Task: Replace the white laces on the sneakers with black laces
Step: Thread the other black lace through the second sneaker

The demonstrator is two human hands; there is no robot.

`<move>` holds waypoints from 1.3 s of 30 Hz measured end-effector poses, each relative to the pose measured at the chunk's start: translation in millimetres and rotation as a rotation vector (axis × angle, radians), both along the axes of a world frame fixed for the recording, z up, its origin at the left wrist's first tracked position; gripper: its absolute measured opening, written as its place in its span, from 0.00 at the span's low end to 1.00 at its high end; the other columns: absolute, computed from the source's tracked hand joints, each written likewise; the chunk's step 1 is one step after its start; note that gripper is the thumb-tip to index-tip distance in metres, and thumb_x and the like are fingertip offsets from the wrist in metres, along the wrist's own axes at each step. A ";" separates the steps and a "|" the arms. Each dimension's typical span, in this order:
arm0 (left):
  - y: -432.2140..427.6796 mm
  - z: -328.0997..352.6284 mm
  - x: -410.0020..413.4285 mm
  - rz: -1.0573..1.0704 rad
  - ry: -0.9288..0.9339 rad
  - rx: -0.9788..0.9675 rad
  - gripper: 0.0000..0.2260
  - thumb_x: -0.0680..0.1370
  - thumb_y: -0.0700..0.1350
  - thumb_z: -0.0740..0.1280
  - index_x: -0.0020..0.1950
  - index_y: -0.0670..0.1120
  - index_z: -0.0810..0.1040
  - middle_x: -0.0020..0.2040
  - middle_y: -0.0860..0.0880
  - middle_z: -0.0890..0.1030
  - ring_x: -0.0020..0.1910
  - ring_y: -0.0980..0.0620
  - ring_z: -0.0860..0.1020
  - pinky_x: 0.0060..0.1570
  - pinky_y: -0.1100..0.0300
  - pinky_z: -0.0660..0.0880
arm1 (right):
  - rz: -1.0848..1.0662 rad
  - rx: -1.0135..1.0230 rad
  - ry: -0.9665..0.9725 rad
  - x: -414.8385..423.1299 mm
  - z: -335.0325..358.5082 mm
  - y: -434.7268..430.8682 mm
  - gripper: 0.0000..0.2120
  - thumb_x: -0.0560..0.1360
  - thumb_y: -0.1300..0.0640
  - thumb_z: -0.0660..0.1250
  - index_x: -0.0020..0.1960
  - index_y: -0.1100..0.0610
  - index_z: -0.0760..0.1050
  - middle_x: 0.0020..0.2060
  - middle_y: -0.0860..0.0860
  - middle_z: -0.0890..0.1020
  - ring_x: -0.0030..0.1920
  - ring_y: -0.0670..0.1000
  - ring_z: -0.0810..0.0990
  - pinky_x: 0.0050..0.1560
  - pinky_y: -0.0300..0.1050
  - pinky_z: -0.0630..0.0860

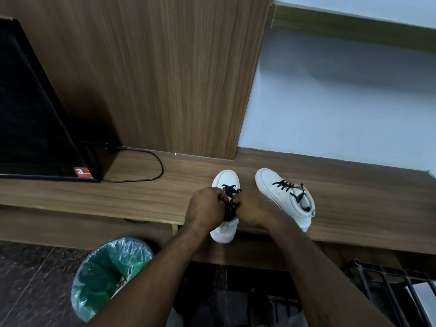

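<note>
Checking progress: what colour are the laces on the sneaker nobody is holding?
Black laces on the right-hand sneaker, clearest in the head view.

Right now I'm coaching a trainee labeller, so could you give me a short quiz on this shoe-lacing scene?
1. True or false: the left hand and the right hand both grip the black lace of the handled sneaker.
2. What colour is the lacing on the other sneaker? A white, B black, C red.
3. Fill in: on the floor by the left arm stands a green, plastic-lined ____.
Key: 1 true; 2 B; 3 bin.
</note>
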State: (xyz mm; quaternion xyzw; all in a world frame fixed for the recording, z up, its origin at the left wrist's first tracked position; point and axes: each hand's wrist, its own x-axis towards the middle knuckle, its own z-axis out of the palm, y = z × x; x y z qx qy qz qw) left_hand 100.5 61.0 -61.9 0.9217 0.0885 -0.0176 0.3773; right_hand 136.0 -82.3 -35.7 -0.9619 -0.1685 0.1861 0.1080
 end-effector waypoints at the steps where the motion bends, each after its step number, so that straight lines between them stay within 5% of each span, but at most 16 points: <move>1: 0.2 -0.1 -0.9 -0.014 0.008 0.038 0.10 0.73 0.42 0.67 0.47 0.54 0.86 0.45 0.52 0.86 0.47 0.51 0.83 0.48 0.58 0.79 | 0.001 -0.026 -0.029 -2.4 0.7 2.3 0.06 0.75 0.58 0.66 0.41 0.55 0.80 0.43 0.54 0.84 0.44 0.56 0.82 0.46 0.50 0.80; 5: -1.3 -0.8 -3.4 -0.019 0.013 0.091 0.07 0.73 0.46 0.68 0.45 0.50 0.86 0.43 0.49 0.85 0.45 0.46 0.82 0.40 0.59 0.75 | 0.072 -0.134 -0.261 -20.6 0.8 9.4 0.06 0.74 0.53 0.68 0.47 0.54 0.82 0.42 0.53 0.84 0.44 0.57 0.83 0.41 0.47 0.77; 8: -3.0 2.2 -7.8 0.006 0.001 0.035 0.07 0.73 0.46 0.67 0.43 0.49 0.85 0.40 0.50 0.83 0.44 0.47 0.81 0.38 0.61 0.71 | -0.010 -0.013 -0.176 -19.6 6.2 6.6 0.04 0.72 0.56 0.69 0.45 0.52 0.82 0.42 0.52 0.85 0.44 0.56 0.83 0.43 0.48 0.79; 11: 0.3 4.6 -12.5 0.022 -0.063 -0.025 0.10 0.74 0.44 0.66 0.51 0.51 0.86 0.47 0.48 0.85 0.49 0.47 0.81 0.44 0.58 0.75 | -0.207 0.198 -0.168 -6.0 17.6 -1.2 0.06 0.70 0.60 0.69 0.42 0.50 0.79 0.40 0.47 0.83 0.43 0.53 0.82 0.45 0.47 0.80; 14: 2.4 1.8 -16.3 -0.018 -0.097 -0.061 0.11 0.74 0.44 0.68 0.55 0.49 0.84 0.50 0.46 0.83 0.51 0.45 0.81 0.52 0.52 0.77 | -0.321 0.268 -0.309 11.4 19.8 -11.8 0.10 0.71 0.60 0.70 0.50 0.48 0.78 0.45 0.48 0.84 0.48 0.54 0.82 0.49 0.46 0.78; 17: -0.5 -6.0 -22.1 -0.091 -0.127 -0.021 0.10 0.75 0.51 0.72 0.54 0.50 0.84 0.47 0.49 0.78 0.49 0.49 0.79 0.50 0.56 0.74 | -0.253 0.181 -0.171 14.4 4.9 -10.5 0.17 0.75 0.57 0.69 0.62 0.48 0.81 0.56 0.52 0.86 0.57 0.55 0.83 0.54 0.43 0.75; 19: -2.2 -10.4 -23.9 -0.108 -0.153 0.021 0.09 0.76 0.52 0.72 0.53 0.51 0.85 0.46 0.50 0.76 0.48 0.50 0.78 0.46 0.58 0.71 | -0.187 0.188 -0.129 5.9 -7.7 -5.4 0.17 0.76 0.58 0.68 0.62 0.46 0.83 0.56 0.50 0.86 0.57 0.53 0.83 0.56 0.43 0.77; 29: -2.0 -23.6 -19.4 0.005 -0.170 0.229 0.07 0.78 0.44 0.65 0.49 0.45 0.83 0.49 0.44 0.79 0.46 0.43 0.80 0.42 0.58 0.69 | 0.038 0.099 -0.516 -25.0 -28.6 -2.7 0.14 0.73 0.65 0.65 0.55 0.58 0.83 0.52 0.55 0.81 0.54 0.58 0.77 0.52 0.48 0.73; 36: -3.3 -21.9 -22.9 0.100 -0.200 0.150 0.01 0.75 0.42 0.69 0.45 0.46 0.80 0.44 0.49 0.75 0.40 0.44 0.79 0.38 0.57 0.67 | 0.172 0.065 -0.409 -35.7 -25.5 5.4 0.16 0.72 0.58 0.65 0.57 0.57 0.82 0.53 0.55 0.81 0.55 0.57 0.77 0.55 0.48 0.71; 39: -5.5 -22.0 -24.0 0.127 -0.191 0.017 0.09 0.72 0.42 0.71 0.51 0.48 0.78 0.47 0.51 0.74 0.41 0.47 0.76 0.39 0.59 0.65 | 0.110 0.139 -0.363 -43.2 -25.0 7.3 0.16 0.71 0.59 0.67 0.58 0.57 0.77 0.50 0.56 0.83 0.52 0.59 0.78 0.46 0.47 0.70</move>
